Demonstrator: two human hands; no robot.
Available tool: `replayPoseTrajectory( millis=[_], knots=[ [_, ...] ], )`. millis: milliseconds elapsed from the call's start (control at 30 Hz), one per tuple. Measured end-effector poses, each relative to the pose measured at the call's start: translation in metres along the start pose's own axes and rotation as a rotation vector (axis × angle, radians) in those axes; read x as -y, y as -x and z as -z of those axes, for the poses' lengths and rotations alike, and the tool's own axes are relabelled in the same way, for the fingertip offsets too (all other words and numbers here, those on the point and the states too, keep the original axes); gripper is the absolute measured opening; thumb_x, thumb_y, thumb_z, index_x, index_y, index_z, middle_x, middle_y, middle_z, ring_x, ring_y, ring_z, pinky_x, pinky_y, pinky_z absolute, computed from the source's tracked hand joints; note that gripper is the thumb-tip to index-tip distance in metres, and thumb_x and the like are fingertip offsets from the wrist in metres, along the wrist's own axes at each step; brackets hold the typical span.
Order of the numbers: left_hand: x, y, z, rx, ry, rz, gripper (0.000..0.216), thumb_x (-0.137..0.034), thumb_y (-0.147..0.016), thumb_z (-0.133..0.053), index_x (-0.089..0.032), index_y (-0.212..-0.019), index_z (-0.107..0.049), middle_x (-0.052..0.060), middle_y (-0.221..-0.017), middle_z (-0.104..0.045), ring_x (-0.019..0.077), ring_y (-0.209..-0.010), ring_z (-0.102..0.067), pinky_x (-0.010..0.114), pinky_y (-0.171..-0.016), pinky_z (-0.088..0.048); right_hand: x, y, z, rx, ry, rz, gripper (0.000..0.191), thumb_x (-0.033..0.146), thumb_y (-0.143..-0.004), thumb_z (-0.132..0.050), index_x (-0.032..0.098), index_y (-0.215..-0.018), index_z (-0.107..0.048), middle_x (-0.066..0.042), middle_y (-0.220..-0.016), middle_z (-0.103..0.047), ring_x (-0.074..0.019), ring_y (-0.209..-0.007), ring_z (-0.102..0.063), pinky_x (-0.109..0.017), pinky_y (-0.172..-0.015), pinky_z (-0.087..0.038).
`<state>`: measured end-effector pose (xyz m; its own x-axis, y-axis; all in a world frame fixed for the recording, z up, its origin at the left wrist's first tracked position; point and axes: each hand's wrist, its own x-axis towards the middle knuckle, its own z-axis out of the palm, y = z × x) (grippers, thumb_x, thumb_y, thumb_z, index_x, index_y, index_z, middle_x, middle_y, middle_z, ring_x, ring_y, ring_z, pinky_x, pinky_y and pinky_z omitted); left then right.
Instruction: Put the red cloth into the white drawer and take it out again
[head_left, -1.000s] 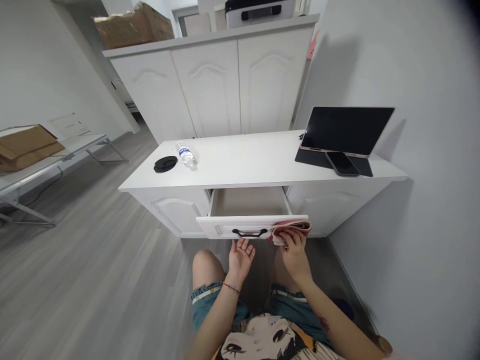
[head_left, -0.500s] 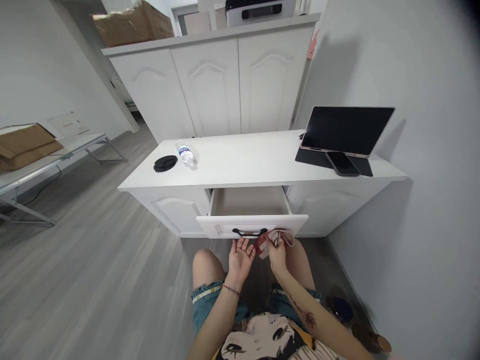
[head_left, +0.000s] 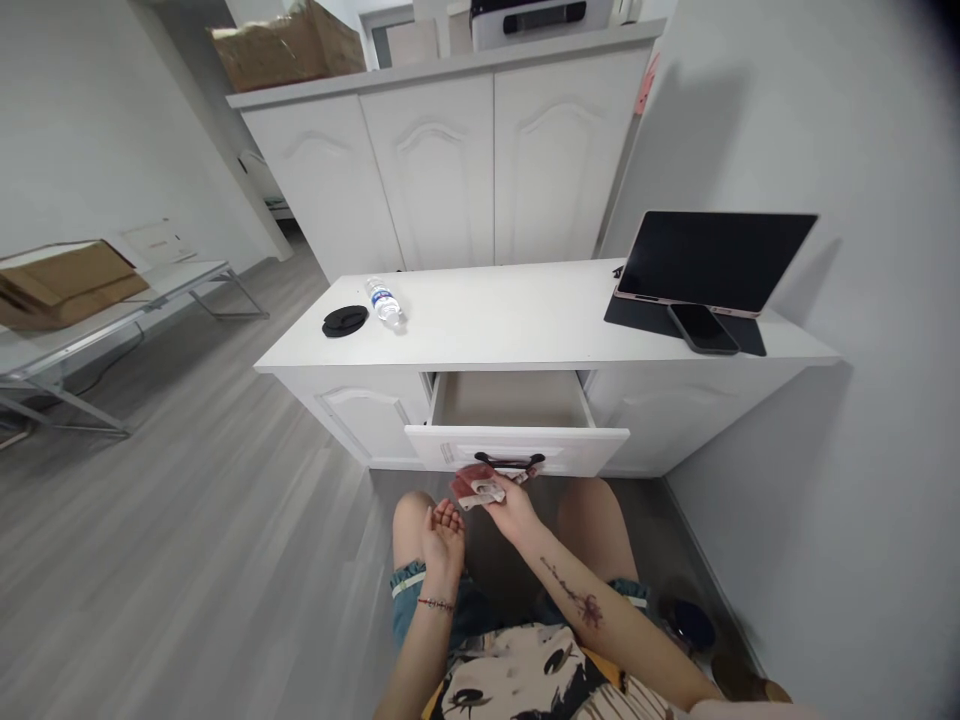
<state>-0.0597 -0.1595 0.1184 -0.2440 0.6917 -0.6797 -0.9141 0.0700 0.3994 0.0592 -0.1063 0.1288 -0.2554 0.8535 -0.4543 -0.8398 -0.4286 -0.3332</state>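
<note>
As the right hand (head_left: pixel 513 510) grips a red-and-white cloth (head_left: pixel 472 484), left hand (head_left: pixel 444 543) apart, palm up, fingers loosely curled

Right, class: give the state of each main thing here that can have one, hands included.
Drawer: pulled open
Cloth: crumpled, held in the right hand
Left hand: palm up, fingers curled, holding nothing
Tablet: propped up, screen dark
Phone: lying face up, screen dark
Bottle: label on, cap unclear
Rear cabinet doors: shut
</note>
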Motion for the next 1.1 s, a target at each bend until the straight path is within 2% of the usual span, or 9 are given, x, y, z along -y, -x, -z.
replayPoseTrajectory(
  millis=[100,167,333,533,700,900,1100],
  knots=[
    [-0.008,-0.001,0.010,-0.061,0.007,-0.032,0.027,-0.022,-0.093,-0.039,-0.016,-0.076,-0.060,0.003,-0.070,-0.054,0.0093,-0.059,-0.052,0.020,-0.056,-0.047,-0.012,-0.005,-0.019,0.136,-0.036,-0.072,0.006,0.013,-0.078,-0.060,0.018,-0.082,-0.060,-0.005,-0.084,-0.072,-0.0180,-0.087,-0.069,-0.042,-0.087,-0.054],
    [-0.010,-0.002,0.014,-0.082,0.014,-0.032,0.027,-0.021,-0.093,-0.039,-0.016,-0.076,-0.059,0.002,-0.070,-0.053,0.0092,-0.059,-0.052,0.019,-0.054,-0.046,-0.019,-0.006,-0.029,0.176,-0.051,-0.111,0.009,0.011,-0.081,-0.057,0.019,-0.084,-0.059,-0.004,-0.085,-0.072,-0.0164,-0.086,-0.069,-0.042,-0.088,-0.055],
    [-0.005,-0.002,0.020,-0.090,0.017,-0.004,0.026,-0.020,-0.092,-0.039,-0.017,-0.075,-0.059,0.002,-0.068,-0.052,0.0091,-0.056,-0.051,0.020,-0.053,-0.046,-0.018,-0.001,-0.047,0.131,-0.123,-0.200,0.021,0.007,-0.086,-0.045,0.018,-0.095,-0.060,-0.003,-0.090,-0.072,-0.0143,-0.089,-0.069,-0.038,-0.086,-0.057],
    [0.004,-0.002,0.018,-0.096,0.021,0.039,0.026,-0.018,-0.092,-0.041,-0.016,-0.073,-0.059,0.001,-0.067,-0.053,0.0086,-0.054,-0.052,0.019,-0.053,-0.045,0.010,0.016,-0.056,0.054,-0.323,-0.223,0.032,0.011,-0.094,-0.033,0.010,-0.112,-0.059,-0.010,-0.100,-0.072,-0.0109,-0.097,-0.067,-0.021,-0.082,-0.056],
    [0.009,0.001,0.007,-0.038,0.005,0.059,0.023,-0.014,-0.088,-0.045,-0.015,-0.071,-0.060,0.001,-0.062,-0.055,0.0085,-0.053,-0.053,0.019,-0.054,-0.045,0.030,0.031,-0.046,0.076,-0.359,-0.164,0.045,0.006,-0.093,-0.024,0.013,-0.124,-0.056,-0.008,-0.110,-0.070,-0.0105,-0.102,-0.066,-0.026,-0.085,-0.057],
    [0.016,0.003,-0.016,-0.007,-0.103,0.039,0.019,-0.006,-0.083,-0.048,-0.015,-0.073,-0.062,0.004,-0.068,-0.063,0.0093,-0.056,-0.058,0.020,-0.058,-0.047,0.055,0.044,-0.030,-0.011,-0.358,-0.128,0.043,0.006,-0.092,-0.027,0.010,-0.121,-0.059,-0.014,-0.116,-0.067,-0.0140,-0.106,-0.064,-0.028,-0.083,-0.058],
    [0.026,0.010,-0.052,0.073,-0.240,0.051,0.017,-0.009,-0.084,-0.050,-0.016,-0.074,-0.063,0.004,-0.071,-0.066,0.0114,-0.065,-0.062,0.023,-0.064,-0.048,0.084,0.054,-0.017,-0.047,-0.344,-0.061,0.042,0.006,-0.089,-0.030,0.010,-0.114,-0.063,-0.014,-0.118,-0.066,-0.0141,-0.110,-0.062,-0.027,-0.084,-0.058]
  ],
)
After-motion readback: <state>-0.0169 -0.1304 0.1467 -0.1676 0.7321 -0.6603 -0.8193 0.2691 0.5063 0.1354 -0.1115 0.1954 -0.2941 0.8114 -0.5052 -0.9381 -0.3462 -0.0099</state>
